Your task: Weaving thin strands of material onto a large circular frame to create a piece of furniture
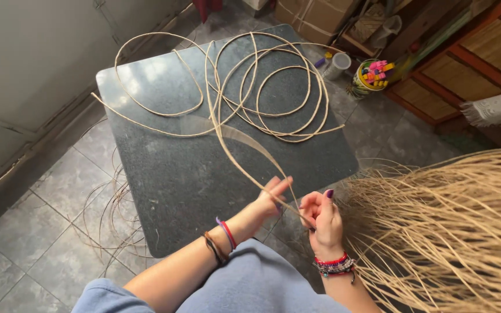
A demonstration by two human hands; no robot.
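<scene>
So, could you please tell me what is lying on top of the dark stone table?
Loose coils of tan cane strand lie on the dark stone table. One end runs to the left hand and right hand. The near edge is covered by the arms.

Two hands (297, 208), one table (146, 87), two cups (337, 65).
</scene>
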